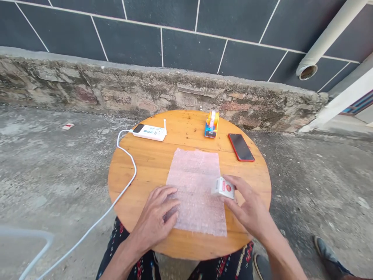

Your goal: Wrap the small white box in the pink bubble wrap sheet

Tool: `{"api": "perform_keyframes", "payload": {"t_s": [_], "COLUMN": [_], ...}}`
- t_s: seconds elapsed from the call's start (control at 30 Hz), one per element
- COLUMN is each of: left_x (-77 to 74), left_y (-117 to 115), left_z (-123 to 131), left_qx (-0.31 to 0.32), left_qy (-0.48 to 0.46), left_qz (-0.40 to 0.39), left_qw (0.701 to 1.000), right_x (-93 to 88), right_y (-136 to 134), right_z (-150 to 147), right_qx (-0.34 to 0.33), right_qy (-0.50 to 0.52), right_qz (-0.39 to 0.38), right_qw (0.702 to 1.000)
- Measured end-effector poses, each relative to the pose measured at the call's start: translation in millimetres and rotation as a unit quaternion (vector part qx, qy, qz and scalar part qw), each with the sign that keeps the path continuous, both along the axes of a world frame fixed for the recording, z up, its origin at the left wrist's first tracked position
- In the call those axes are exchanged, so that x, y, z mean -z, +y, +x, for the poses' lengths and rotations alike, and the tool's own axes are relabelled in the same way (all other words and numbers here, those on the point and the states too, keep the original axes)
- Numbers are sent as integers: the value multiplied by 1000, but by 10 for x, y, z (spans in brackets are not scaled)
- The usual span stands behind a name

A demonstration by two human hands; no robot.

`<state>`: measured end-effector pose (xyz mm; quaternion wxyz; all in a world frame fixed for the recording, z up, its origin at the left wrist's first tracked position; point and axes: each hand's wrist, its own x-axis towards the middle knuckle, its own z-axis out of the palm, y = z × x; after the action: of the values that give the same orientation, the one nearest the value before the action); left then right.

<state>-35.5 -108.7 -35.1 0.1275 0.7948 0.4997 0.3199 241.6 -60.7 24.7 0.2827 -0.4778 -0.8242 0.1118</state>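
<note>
A small white box with red print [225,188] is gripped between the thumb and fingers of my right hand [246,200], over the right edge of a pinkish translucent sheet, perhaps bubble wrap [196,194]. Motion blurs the box's left end, and I cannot tell whether it touches the sheet. The sheet lies flat on the round wooden table [136,202]. My left hand [160,214] rests open at the sheet's lower left edge, fingers spread, with nothing held.
Toward the table's far side stand a tape dispenser [211,124] and, at the left, a white corded device [150,132]. A red-edged phone [241,147] lies at the right. The white cable [96,223] runs off the left side. Another person's shoe [323,247] shows at lower right.
</note>
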Motion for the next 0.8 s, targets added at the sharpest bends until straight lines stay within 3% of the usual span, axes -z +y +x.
{"api": "perform_keyframes", "payload": {"t_s": [0.1,0.23,0.43,0.8], "left_x": [45,33,15,12], "left_y": [0,14,12,19], "left_z": [13,17,7,13], "left_qx": [-4,-3,-7,-12], "left_qy": [-7,-18,-32,-20], "left_qz": [6,-2,-12,-2], "left_qw": [1000,1000,999,1000], "right_x": [2,112,260,280], "right_y": [67,194,275,290], "right_z": [-360,-614,-659,-650], "right_qx": [-72,-102,-97,-106], "right_qy": [9,-20,-65,-72], "right_qz": [1,-12,-31,-36], "right_qw": [997,994,993,991]}}
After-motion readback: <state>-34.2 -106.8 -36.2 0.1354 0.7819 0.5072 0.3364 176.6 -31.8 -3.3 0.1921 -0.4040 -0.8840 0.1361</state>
